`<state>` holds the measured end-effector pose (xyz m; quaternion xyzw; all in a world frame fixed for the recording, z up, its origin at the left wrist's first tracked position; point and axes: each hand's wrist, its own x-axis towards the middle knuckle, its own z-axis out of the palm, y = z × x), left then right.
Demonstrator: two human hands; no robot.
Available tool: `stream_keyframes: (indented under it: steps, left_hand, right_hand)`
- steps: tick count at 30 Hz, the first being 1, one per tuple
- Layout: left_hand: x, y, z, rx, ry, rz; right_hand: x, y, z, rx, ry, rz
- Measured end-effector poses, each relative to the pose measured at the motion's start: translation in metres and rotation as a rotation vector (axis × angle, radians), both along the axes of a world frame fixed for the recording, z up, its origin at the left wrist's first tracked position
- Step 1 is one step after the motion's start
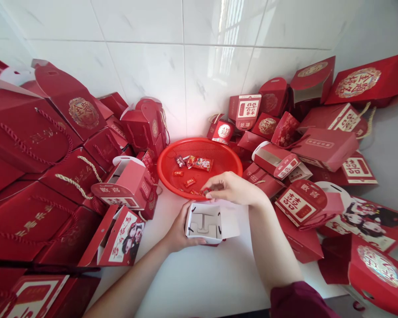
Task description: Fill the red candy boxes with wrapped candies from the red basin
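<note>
My left hand (181, 229) grips the side of a small paper gift box (204, 223), its thumb along the near edge. The box stands open at the top, its white inside showing folded bottom flaps and dark cord ends, with one flap (230, 224) folded out to the right. Just above the box, at the near rim of a red plastic basket (164, 176), my right hand (228, 188) is closed in a pinch on a small wrapped candy (207, 191), mostly covered by the fingers. More wrapped candies (202, 164) lie scattered in the basket.
Red gift bags and boxes (69, 172) are stacked along the left, some with rope handles. More red boxes (325, 145) pile up on the right, near a box with a cartoon couple (368, 221). A white tiled wall (146, 66) rises behind the white table (192, 282).
</note>
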<state>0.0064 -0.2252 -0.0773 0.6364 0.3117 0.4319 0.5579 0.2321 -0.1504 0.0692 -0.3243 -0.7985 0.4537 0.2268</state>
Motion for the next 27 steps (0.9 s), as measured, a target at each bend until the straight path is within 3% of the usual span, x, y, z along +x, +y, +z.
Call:
stream_keyframes:
  steps: [3,9,19,23,27]
  left_hand:
    - [0.000,0.000,-0.002,-0.002,-0.003,0.004]
    - [0.001,0.000,0.005,0.001,-0.006,-0.008]
    - [0.006,0.004,0.002,0.053,0.000,0.053]
    - [0.005,0.006,0.001,0.126,0.101,0.114]
    - [0.002,0.007,0.000,0.130,0.102,0.092]
  right_hand:
    - [0.002,-0.003,0.004,0.040,-0.130,0.168]
    - [-0.004,-0.005,0.004,-0.021,-0.269,0.275]
    - [0.001,-0.004,0.018,0.149,-0.186,0.062]
    - [-0.019,0.035,0.040,0.282,-0.284,-0.047]
    - [-0.064,0.103,0.051,0.179,-0.522,-0.115]
